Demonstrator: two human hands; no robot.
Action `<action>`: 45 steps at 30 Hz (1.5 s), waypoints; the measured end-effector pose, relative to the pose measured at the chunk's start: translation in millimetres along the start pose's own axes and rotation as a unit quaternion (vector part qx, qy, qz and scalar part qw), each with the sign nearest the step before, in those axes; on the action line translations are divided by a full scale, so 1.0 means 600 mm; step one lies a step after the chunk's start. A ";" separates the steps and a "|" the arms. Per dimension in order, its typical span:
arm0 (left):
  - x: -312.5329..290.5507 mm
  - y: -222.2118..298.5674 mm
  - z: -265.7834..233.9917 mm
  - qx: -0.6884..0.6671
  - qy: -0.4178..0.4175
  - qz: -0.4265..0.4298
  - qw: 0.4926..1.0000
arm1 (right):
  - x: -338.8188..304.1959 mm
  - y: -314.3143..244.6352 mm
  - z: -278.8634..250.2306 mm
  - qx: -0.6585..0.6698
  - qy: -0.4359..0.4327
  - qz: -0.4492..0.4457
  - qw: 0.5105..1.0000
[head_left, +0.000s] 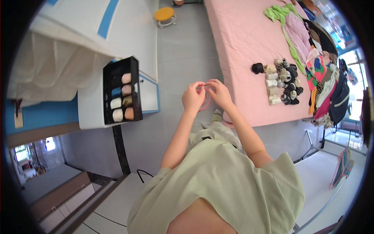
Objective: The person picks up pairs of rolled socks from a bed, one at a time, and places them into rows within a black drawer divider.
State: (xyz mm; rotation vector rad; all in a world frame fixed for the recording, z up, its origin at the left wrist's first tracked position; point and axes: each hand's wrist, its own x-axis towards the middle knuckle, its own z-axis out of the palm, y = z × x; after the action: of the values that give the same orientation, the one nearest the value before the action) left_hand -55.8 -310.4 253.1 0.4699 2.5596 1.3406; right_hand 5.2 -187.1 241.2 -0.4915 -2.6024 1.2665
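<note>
My left hand (193, 97) and my right hand (219, 94) meet in front of my body, above the grey floor. The fingertips of both are pinched together and almost touch. Between and below them hangs a thin, curved pink and green loop (208, 102); its kind is too small to make out. Part of it is hidden behind my left fingers. Right of my hands, rolled socks (273, 83) in white, beige, grey and black lie in rows on the pink bed (249, 113).
On a white cabinet at left stands a black divided box (136, 90) with rolled cloth items. Clothes (317, 70) are heaped along the bed's right side. A yellow stool (164, 14) stands at the far end of the floor. Hangers (343, 167) hang at lower right.
</note>
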 end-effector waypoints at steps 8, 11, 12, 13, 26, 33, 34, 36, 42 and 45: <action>0.027 0.086 0.200 0.020 -0.127 0.033 0.991 | -0.010 0.203 -0.129 0.093 0.067 0.092 0.989; 0.038 0.100 0.277 0.021 -0.164 0.040 0.985 | -0.014 0.267 -0.164 0.078 0.093 0.114 0.986; 0.043 0.107 0.301 0.025 -0.175 0.043 0.983 | -0.017 0.291 -0.173 0.076 0.107 0.116 0.985; 0.048 0.115 0.326 0.044 -0.200 0.021 0.979 | -0.019 0.316 -0.182 0.079 0.113 0.126 0.982; 0.128 0.066 0.559 0.165 -0.285 0.014 0.944 | 0.003 0.569 -0.196 0.169 0.188 0.269 0.929; 0.209 0.033 0.655 0.166 -0.325 -0.028 0.931 | 0.067 0.667 -0.185 0.176 0.288 0.266 0.903; 0.218 0.032 0.669 0.179 -0.304 0.014 0.936 | 0.079 0.679 -0.186 0.175 0.286 0.265 0.904; 0.234 0.042 0.700 0.188 -0.282 0.056 0.939 | 0.098 0.704 -0.190 0.159 0.350 0.251 0.888; 0.299 0.014 0.793 0.109 -0.200 0.180 0.957 | 0.169 0.743 -0.210 0.132 0.357 0.302 0.874; 0.320 -0.004 0.830 0.096 -0.272 0.086 0.954 | 0.184 0.755 -0.215 0.104 0.358 0.336 0.865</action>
State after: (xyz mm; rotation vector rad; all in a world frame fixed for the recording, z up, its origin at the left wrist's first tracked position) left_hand -69.4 137.5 -36.7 0.9656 2.2212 0.8459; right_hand 38.2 209.2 -34.1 -1.5661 -1.6782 1.1740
